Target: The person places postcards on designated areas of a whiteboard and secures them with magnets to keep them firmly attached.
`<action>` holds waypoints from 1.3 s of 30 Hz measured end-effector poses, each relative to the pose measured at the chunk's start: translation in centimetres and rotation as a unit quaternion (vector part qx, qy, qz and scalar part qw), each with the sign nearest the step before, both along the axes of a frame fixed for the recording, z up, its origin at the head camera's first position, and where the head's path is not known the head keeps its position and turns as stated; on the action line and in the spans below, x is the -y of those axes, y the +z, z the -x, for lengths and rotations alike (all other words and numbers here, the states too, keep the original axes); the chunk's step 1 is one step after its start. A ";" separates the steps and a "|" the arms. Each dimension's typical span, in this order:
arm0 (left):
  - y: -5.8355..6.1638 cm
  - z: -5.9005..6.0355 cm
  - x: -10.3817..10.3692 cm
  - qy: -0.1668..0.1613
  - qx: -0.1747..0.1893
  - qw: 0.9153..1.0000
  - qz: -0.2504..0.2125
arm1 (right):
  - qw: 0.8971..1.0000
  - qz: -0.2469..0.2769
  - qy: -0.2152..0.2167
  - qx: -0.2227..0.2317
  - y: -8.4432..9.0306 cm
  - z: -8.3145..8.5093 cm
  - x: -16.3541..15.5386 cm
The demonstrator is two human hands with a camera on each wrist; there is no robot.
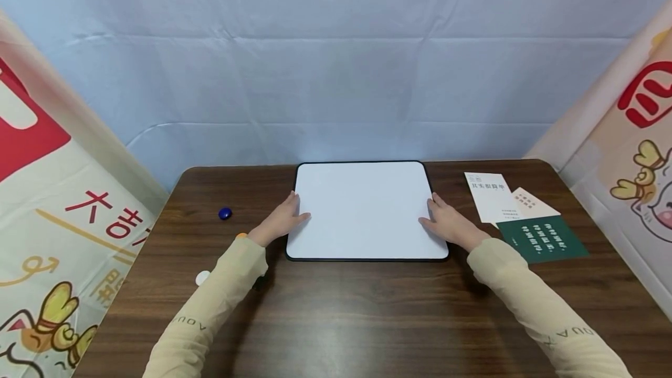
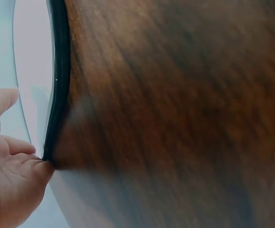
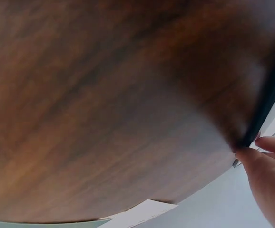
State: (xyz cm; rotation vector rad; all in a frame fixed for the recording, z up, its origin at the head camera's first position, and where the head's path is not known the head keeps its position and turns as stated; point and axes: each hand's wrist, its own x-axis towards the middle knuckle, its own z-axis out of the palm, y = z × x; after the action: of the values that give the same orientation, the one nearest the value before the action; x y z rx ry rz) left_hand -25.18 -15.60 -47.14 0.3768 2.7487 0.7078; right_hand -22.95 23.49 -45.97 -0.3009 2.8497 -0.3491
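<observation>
A whiteboard with rounded corners and a thin black frame lies on the brown wooden table at its far side. My left hand grips its left edge, the thumb reaching over the white face. On the opposite edge my right hand has the same hold. In the left wrist view, fingers meet the black rim. The right wrist view shows fingertips right at the frame; the parts of the fingers beneath the board are hidden.
Left on the table are a blue round piece, a white round piece and an orange one partly behind my left wrist. A white card, a cream card and a green card overlap at the right.
</observation>
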 end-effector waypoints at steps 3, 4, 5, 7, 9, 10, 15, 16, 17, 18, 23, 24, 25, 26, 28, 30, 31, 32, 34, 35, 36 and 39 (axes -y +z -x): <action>0.1 -0.2 0.0 -0.001 0.005 1.000 0.011 | 1.000 0.000 0.002 0.002 0.0 -0.1 0.1; 0.1 -0.2 0.0 -0.003 0.006 1.000 0.014 | 1.000 0.000 0.003 0.002 0.0 -0.2 0.1; 0.2 -0.3 0.0 -0.005 0.006 1.000 0.018 | 1.000 0.000 0.004 0.002 0.0 -0.2 0.1; 0.3 -0.4 0.1 -0.009 0.006 1.000 0.028 | 1.000 0.002 0.006 0.001 0.1 -0.3 0.1; 0.4 -0.6 0.0 -0.013 0.005 0.999 0.037 | 1.000 0.002 0.009 0.001 0.1 -0.4 0.1; 0.4 -0.6 0.0 -0.014 0.004 0.999 0.039 | 1.000 0.003 0.009 0.001 0.1 -0.5 0.1; 0.7 -1.0 -0.1 -0.015 0.006 0.999 0.048 | 1.000 0.005 0.018 -0.006 0.2 -0.7 0.0; 0.8 -1.0 -0.1 -0.014 0.006 0.999 0.048 | 1.000 0.006 0.020 -0.007 0.2 -0.7 0.0; 0.9 -1.1 -0.1 -0.015 0.007 0.999 0.049 | 1.000 0.006 0.022 -0.009 0.2 -0.8 0.0; 0.9 -1.2 -0.1 -0.016 0.006 0.999 0.051 | 1.000 0.005 0.023 -0.009 0.3 -0.8 0.1; 0.8 -1.6 0.0 -0.022 0.004 0.998 0.060 | 1.000 0.001 0.028 -0.010 0.2 -1.2 0.0; 0.7 -1.7 0.0 -0.022 0.004 0.998 0.062 | 1.000 0.001 0.028 -0.010 0.2 -1.3 0.0; 0.7 -1.7 0.0 -0.022 0.005 0.998 0.062 | 1.000 0.002 0.030 -0.010 0.2 -1.4 -0.1; 0.7 -1.8 0.1 -0.022 0.006 0.998 0.061 | 0.999 0.003 0.031 -0.010 0.2 -1.5 -0.1; 0.7 -2.0 0.1 -0.023 0.008 0.998 0.062 | 0.999 0.005 0.032 -0.009 0.3 -1.7 -0.1; 0.8 -2.2 0.1 -0.026 0.007 0.998 0.063 | 0.999 0.005 0.034 -0.009 0.3 -1.8 -0.2; 0.8 -2.4 0.1 -0.028 0.007 0.998 0.062 | 0.999 0.004 0.035 -0.007 0.2 -1.9 -0.2; 0.8 -2.5 0.1 -0.029 0.007 0.998 0.062 | 0.999 0.003 0.035 -0.007 0.2 -2.1 -0.2; 0.9 -2.7 0.2 -0.033 0.004 0.998 0.061 | 0.999 0.003 0.038 -0.009 0.3 -2.3 -0.3; 0.9 -2.8 0.2 -0.034 0.002 0.998 0.058 | 0.999 0.003 0.037 -0.008 0.2 -2.4 -0.3; 0.9 -3.0 0.3 -0.035 0.002 0.998 0.058 | 0.999 0.004 0.037 -0.008 0.3 -2.5 -0.3; 0.9 -3.3 0.4 -0.036 0.002 0.998 0.057 | 0.999 0.007 0.043 -0.011 0.4 -2.9 -0.4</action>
State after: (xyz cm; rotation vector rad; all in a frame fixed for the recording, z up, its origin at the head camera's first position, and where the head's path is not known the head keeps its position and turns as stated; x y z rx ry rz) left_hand -21.86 -15.96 -46.24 0.4455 2.7408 0.5298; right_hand -20.01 23.89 -45.61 -0.4298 2.8462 -0.3511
